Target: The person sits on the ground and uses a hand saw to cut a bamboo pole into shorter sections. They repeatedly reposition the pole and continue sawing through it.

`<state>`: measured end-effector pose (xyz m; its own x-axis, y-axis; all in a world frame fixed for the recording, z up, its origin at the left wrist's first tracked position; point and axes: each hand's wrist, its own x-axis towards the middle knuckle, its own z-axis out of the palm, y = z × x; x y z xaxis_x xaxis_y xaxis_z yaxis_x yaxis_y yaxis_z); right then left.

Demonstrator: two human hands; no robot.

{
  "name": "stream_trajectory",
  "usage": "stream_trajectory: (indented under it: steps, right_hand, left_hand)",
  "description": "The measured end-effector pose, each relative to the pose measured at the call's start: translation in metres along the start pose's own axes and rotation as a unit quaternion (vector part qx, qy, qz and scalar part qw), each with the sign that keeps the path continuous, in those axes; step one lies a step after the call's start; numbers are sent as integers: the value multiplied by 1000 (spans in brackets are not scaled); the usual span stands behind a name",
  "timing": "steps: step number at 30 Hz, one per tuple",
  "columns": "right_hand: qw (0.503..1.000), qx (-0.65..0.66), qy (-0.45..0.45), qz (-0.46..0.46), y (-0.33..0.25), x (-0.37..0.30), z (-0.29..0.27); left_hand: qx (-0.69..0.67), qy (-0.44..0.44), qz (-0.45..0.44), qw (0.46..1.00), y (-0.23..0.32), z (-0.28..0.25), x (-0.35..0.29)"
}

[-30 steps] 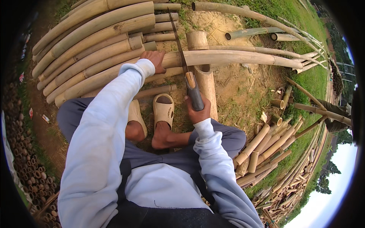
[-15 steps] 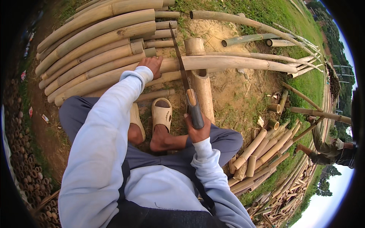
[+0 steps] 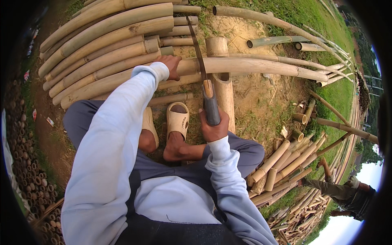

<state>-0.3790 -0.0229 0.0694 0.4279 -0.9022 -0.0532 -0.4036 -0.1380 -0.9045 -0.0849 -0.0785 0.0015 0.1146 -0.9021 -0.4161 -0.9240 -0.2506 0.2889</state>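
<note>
My right hand [image 3: 215, 128] is closed round the dark handle of a hand saw [image 3: 197, 45], which has a wooden insert near the blade. The long blade lies across a thick pale bamboo pole [image 3: 253, 65], pointing away from me. Left of the blade, my left hand [image 3: 168, 66] grips the same pole from above; its fingers are partly hidden. Beneath the pole, a shorter bamboo log [image 3: 224, 102] runs toward me as a support, with an opening cut in it under the pole.
Stacked bamboo poles [image 3: 106, 32] lie at the far left. Cut bamboo pieces [image 3: 281, 163] are heaped to my right, beside a lashed bamboo frame [image 3: 347, 126]. Another person [image 3: 347, 192] is at the right edge. My sandalled foot [image 3: 177, 122] is near the log.
My right hand has pushed the saw farther away from me across the pole. My left hand stays on the pole. At the right, the other person has shifted lower in the view.
</note>
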Motion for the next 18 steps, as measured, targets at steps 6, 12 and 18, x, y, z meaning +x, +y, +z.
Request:
stream_trajectory:
  steps: [6, 12, 18]
  right_hand:
    - [993, -11, -68, 92, -35, -107, -73]
    - [999, -5, -50, 14, -37, -82, -60]
    - [999, 4, -21, 28, -3, 30, 3]
  left_hand:
    - [4, 5, -7, 1000, -4, 4, -16]
    - [-3, -3, -19, 1000, -9, 6, -7]
    - [-6, -15, -1, 1000, 10, 3, -9]
